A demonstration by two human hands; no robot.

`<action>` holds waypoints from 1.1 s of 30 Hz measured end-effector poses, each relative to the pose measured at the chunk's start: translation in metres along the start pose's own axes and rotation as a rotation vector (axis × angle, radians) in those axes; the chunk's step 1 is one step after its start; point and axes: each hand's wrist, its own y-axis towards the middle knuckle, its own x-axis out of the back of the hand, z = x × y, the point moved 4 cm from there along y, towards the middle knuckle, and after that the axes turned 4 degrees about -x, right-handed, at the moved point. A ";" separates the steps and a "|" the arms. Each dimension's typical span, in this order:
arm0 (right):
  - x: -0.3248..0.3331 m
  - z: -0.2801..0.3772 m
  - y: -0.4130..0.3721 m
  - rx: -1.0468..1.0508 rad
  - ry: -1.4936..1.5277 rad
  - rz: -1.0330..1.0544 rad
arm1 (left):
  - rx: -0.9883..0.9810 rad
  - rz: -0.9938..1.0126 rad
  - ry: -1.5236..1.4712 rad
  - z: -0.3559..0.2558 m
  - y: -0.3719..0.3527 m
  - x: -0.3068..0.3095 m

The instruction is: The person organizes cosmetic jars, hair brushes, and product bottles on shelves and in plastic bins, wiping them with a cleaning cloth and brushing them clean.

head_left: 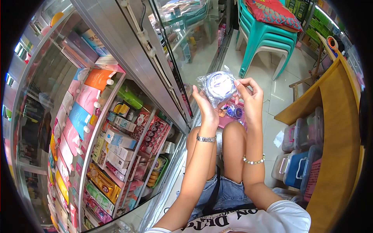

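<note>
Between my two hands is a round container (221, 84) with a whitish-purple face, wrapped in crinkled clear plastic. My left hand (208, 106) cups it from below and the left, thumb standing apart and the other fingers partly hidden behind the wrapper. From the right side, my right hand (250, 93) pinches the wrapper's edge between thumb and fingers. Below the hands, above my knees, a pink basket (227, 121) holds a small dark blue round item (235, 112) and other small things that are partly covered.
At left stands a glass display case (83, 155) packed with tubes, boxes and sachets. Stacked green stools (268, 42) carry a red patterned bag (272, 14). On the right, lidded plastic boxes (297, 167) sit under a wooden counter (338, 128). A paper scrap (278, 138) lies on the tiles.
</note>
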 end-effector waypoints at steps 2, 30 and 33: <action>0.000 -0.003 0.001 0.003 0.000 0.017 | 0.001 -0.002 0.005 0.000 0.000 0.001; -0.002 -0.009 0.002 0.019 -0.005 -0.024 | -0.006 0.033 0.102 -0.008 -0.007 -0.007; -0.001 -0.009 0.002 0.009 -0.012 -0.022 | -0.006 0.063 0.107 -0.007 -0.007 -0.007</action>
